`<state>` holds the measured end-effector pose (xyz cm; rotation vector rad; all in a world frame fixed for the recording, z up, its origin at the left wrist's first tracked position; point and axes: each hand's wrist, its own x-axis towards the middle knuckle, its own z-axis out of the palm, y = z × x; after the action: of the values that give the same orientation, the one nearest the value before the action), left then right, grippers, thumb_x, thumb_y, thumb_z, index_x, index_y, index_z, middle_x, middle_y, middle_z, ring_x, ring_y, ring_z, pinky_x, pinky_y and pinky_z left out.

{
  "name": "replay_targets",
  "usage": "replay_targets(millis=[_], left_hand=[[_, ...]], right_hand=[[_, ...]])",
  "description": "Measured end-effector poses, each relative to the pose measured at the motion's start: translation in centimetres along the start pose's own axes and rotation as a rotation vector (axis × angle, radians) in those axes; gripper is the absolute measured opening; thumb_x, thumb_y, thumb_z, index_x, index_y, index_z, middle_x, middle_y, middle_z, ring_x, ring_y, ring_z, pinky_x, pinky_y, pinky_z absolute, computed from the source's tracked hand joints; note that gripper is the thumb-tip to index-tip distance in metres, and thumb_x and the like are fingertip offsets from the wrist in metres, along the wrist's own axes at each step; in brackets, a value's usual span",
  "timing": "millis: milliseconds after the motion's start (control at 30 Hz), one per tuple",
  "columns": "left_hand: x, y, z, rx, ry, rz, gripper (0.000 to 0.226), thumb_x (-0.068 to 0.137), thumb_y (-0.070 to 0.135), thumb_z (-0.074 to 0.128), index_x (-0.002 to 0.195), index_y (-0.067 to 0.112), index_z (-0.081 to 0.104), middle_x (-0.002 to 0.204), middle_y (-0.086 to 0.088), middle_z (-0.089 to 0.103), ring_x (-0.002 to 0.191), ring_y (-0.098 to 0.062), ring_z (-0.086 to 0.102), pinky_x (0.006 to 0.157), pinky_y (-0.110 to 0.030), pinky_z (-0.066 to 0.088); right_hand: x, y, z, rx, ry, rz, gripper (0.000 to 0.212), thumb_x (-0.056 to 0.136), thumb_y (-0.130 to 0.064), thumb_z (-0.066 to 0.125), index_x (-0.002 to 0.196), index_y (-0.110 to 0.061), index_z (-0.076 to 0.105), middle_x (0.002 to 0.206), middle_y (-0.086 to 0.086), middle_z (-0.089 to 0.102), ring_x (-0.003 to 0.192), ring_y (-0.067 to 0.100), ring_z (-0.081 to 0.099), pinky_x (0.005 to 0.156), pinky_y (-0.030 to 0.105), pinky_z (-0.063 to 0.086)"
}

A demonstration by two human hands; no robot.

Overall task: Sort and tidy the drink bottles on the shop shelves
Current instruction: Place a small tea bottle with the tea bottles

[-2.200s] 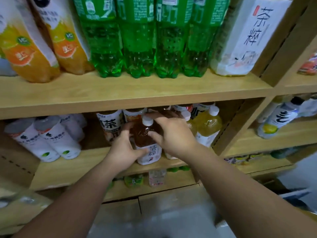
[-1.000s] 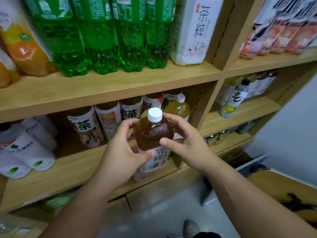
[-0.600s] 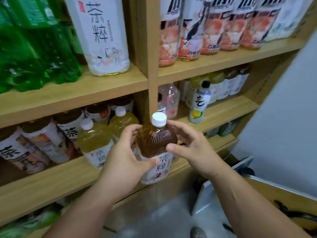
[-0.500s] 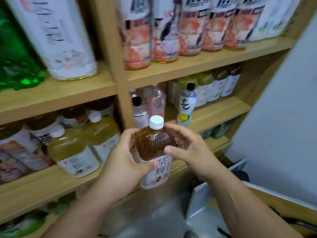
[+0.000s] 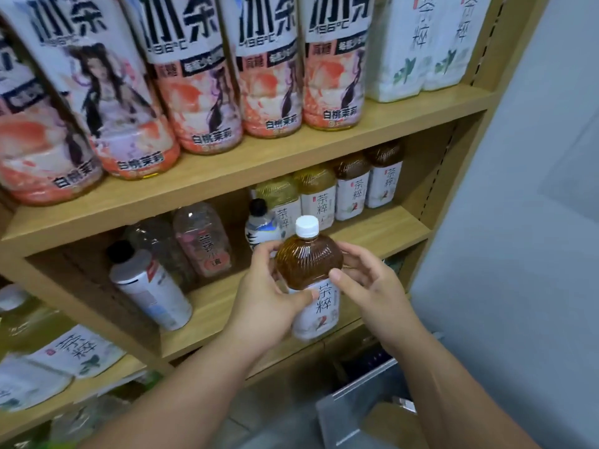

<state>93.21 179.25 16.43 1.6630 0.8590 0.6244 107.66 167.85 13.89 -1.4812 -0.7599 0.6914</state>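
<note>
I hold a brown tea bottle point(image 5: 308, 264) with a white cap and a white label upright in front of the middle shelf point(image 5: 389, 231) of the right bay. My left hand point(image 5: 265, 303) grips its left side, thumb across the label. My right hand point(image 5: 372, 286) holds the right side, thumb on the shoulder and fingers curled behind. At the back right of this shelf stand two matching brown tea bottles point(image 5: 384, 176), with yellow-green tea bottles point(image 5: 316, 196) to their left.
A black-capped bottle point(image 5: 261, 225) stands just behind my left hand. A pink-labelled clear bottle point(image 5: 204, 244) and a leaning white bottle point(image 5: 152, 286) are further left. Large peach tea bottles point(image 5: 269, 76) fill the shelf above. A grey wall point(image 5: 518, 222) bounds the right; a bin point(image 5: 372, 409) sits below.
Both hands lifted the brown tea bottle off the left bay's shelf and carried it rightwards. The view has swung with it to the right bay, closer to the shelves.
</note>
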Motion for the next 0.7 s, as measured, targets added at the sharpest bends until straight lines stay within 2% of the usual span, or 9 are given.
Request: replay_targets(millis=[67,167,267,300,367,400,467,600,700], left_hand=[[2.0,0.4,2.3,-0.038,0.009,-0.01,0.08,0.069,0.0,0.089,0.128,0.037,0.048,0.117,0.012,0.069,0.108,-0.001,0.066,0.093,-0.045,0.059],[5.4,1.2,5.5,-0.016,0.047,0.023,0.08,0.069,0.003,0.09,0.129,0.033,0.046,0.117,0.014,0.066,0.108,0.0,0.065,0.098,-0.042,0.056],[9.0,1.7,8.7,0.001,0.08,0.037,0.076,0.069,0.002,0.089,0.124,0.032,0.046,0.115,0.014,0.065,0.109,-0.006,0.065,0.099,-0.044,0.056],[10.1,1.8,9.7,0.002,0.088,0.036,0.075,0.07,0.002,0.089,0.123,0.032,0.045,0.114,0.014,0.065,0.109,-0.008,0.065,0.098,-0.045,0.056],[12.1,1.8,11.7,-0.003,0.088,0.017,0.073,0.072,0.003,0.088,0.124,0.029,0.044,0.11,0.013,0.064,0.106,-0.011,0.065,0.097,-0.045,0.056],[12.8,1.7,12.6,0.005,0.079,0.001,0.07,0.072,0.004,0.088,0.124,0.026,0.046,0.107,0.013,0.065,0.105,-0.012,0.066,0.095,-0.044,0.057],[14.2,1.2,14.1,0.033,0.055,-0.026,0.065,0.073,0.007,0.089,0.122,0.024,0.05,0.106,0.009,0.067,0.105,-0.014,0.067,0.092,-0.043,0.058],[16.4,0.3,16.4,0.034,0.012,-0.028,0.065,0.076,0.002,0.085,0.125,0.028,0.052,0.115,0.007,0.07,0.111,-0.013,0.067,0.091,-0.042,0.059],[18.0,0.6,17.8,0.077,-0.028,-0.015,0.066,0.08,0.007,0.083,0.133,0.029,0.05,0.117,0.008,0.071,0.11,-0.012,0.068,0.081,-0.031,0.062]], right_hand=[[1.2,1.3,-1.8,-0.003,0.039,0.02,0.047,0.097,-0.019,0.068,0.141,-0.028,0.055,0.122,-0.009,0.07,0.112,0.005,0.068,0.083,0.025,0.059],[3.1,2.7,-4.0,-0.059,0.053,0.046,0.053,0.098,-0.021,0.066,0.147,-0.031,0.048,0.126,-0.013,0.067,0.112,-0.004,0.063,0.082,0.019,0.057],[5.5,3.6,-6.1,-0.129,0.071,0.037,0.062,0.097,-0.017,0.067,0.15,-0.038,0.042,0.131,-0.019,0.063,0.114,-0.012,0.058,0.083,0.011,0.053],[6.5,4.0,-6.8,-0.152,0.09,0.03,0.065,0.096,-0.018,0.069,0.151,-0.039,0.041,0.133,-0.018,0.061,0.118,-0.01,0.057,0.089,0.014,0.054],[8.3,5.4,-7.9,-0.192,0.155,0.016,0.07,0.091,-0.025,0.072,0.151,-0.041,0.04,0.136,-0.014,0.06,0.125,0.001,0.056,0.1,0.032,0.055],[9.2,6.1,-8.2,-0.21,0.187,0.017,0.073,0.087,-0.03,0.074,0.15,-0.043,0.039,0.136,-0.012,0.06,0.125,0.005,0.057,0.101,0.038,0.055],[10.8,7.5,-8.7,-0.209,0.244,0.033,0.077,0.084,-0.036,0.078,0.149,-0.044,0.038,0.135,-0.009,0.059,0.124,0.008,0.058,0.1,0.041,0.056],[12.9,9.5,-9.0,-0.194,0.311,0.062,0.087,0.083,-0.038,0.082,0.153,-0.045,0.03,0.141,-0.009,0.052,0.129,0.008,0.054,0.1,0.034,0.055],[14.1,10.4,-9.4,-0.237,0.376,0.062,0.096,0.081,-0.038,0.084,0.156,-0.046,0.023,0.138,-0.009,0.046,0.124,0.005,0.049,0.081,0.011,0.045]])
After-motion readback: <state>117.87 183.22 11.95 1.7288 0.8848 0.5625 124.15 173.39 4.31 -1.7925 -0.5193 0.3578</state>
